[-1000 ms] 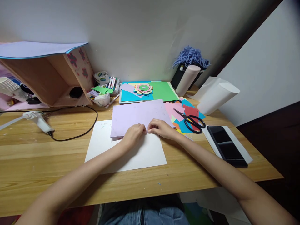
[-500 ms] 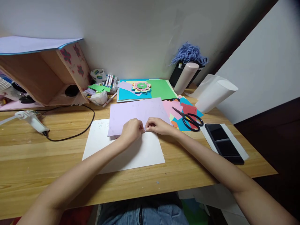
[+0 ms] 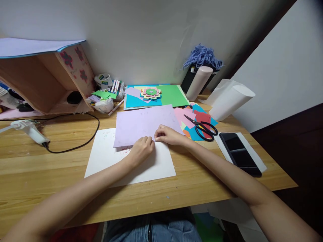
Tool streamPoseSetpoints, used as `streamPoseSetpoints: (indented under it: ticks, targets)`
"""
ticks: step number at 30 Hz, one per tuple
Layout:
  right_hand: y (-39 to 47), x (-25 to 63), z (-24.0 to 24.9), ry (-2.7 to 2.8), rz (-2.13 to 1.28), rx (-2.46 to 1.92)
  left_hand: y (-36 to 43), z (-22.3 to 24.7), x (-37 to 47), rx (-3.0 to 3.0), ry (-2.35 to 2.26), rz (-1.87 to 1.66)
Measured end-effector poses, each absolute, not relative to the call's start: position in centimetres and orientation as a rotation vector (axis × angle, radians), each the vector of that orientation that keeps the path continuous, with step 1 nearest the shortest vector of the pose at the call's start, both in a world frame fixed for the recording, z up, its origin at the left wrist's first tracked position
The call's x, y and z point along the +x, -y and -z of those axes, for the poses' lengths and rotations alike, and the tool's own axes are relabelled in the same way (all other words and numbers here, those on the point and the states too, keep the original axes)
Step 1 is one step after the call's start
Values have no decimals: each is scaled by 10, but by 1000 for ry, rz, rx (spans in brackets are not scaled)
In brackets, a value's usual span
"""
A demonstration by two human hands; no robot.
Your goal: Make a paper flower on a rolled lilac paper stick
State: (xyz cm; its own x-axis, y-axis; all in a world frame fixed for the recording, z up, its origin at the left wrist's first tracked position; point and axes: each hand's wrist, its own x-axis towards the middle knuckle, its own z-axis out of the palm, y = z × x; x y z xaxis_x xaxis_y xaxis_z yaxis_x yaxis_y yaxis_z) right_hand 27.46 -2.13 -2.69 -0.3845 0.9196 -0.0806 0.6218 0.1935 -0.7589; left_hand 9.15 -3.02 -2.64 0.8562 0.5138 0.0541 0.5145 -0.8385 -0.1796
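A lilac sheet of paper (image 3: 141, 123) lies over a white sheet (image 3: 143, 168), its near left edge lifted a little off it. My right hand (image 3: 168, 135) pinches the lilac paper at its near edge with thumb and forefinger. Right beside it, my left hand (image 3: 141, 149) is closed at the same edge, knuckles up, with the fingertips hidden from view. Faint coloured specks show on the white sheet near the lilac edge.
Black scissors (image 3: 204, 129) rest on coloured paper scraps (image 3: 185, 116) to the right, near a black phone (image 3: 241, 153). A layered paper flower (image 3: 151, 93) sits on coloured sheets behind. A glue gun (image 3: 32, 131) with a cord and an open box (image 3: 54, 80) stand left.
My left hand has shifted slightly toward me along the lilac edge, away from the sheet's middle. My right hand stays at the edge in its pinch.
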Motion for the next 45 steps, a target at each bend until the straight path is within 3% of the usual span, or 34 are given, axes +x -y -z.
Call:
streamPoseSetpoints:
  ticks: [7,14,17,25,30,41,45]
  targets:
    - [25,277,31,2018,-987,-1359,27,23,89,-2856,765,-86]
    - [57,290,40,2133,-480,-1241,29,27,87,-2817,745,3]
    - [63,290,40,2125,-412,-1298,30,27,87,-2837,768,42]
    - [57,274,32,1974,-485,-1559,22,17,91,-3005,1131,90]
    - [42,279,25,1942,-784,-1712,15,17,108,-3111,1300,260]
    - [10,290,12,1991,-1166,-1913,27,22,123,-2959,659,-103]
    - [8,294,8,1945,-1082,-1984,24,24,122,-2925,562,-123]
